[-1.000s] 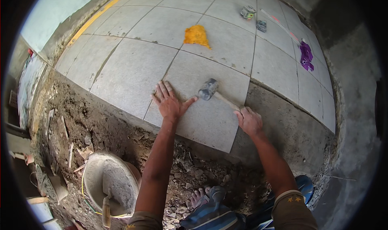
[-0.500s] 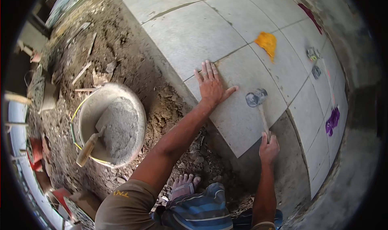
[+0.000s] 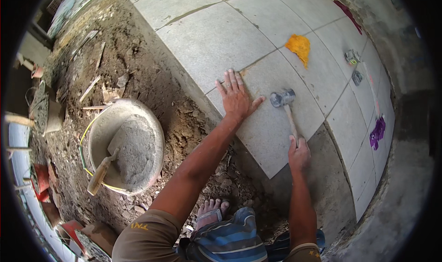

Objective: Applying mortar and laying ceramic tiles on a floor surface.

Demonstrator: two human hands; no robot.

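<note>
My left hand [image 3: 237, 98] lies flat with spread fingers on a grey floor tile [image 3: 271, 138], close to its far left corner. In my right hand [image 3: 298, 155] is the pale handle of a mallet [image 3: 282, 97], the fingers wrapped around it. The dark mallet head is over the middle of the same tile; whether it touches the surface I cannot tell. This tile's near corner juts out over a bare grey strip of floor, and its far edges border other tiles.
On the left, a bucket [image 3: 157, 119] of grey mortar holds a trowel [image 3: 102, 172] on rough soil. An orange cloth [image 3: 299, 49], a tape measure [image 3: 352, 57] and a purple cloth [image 3: 377, 132] lie on laid tiles. My bare foot [image 3: 212, 211] is near the lower edge.
My right hand and the mallet have moved up and slightly left, bringing the head farther over the tile. My left hand stays pressed in the same place.
</note>
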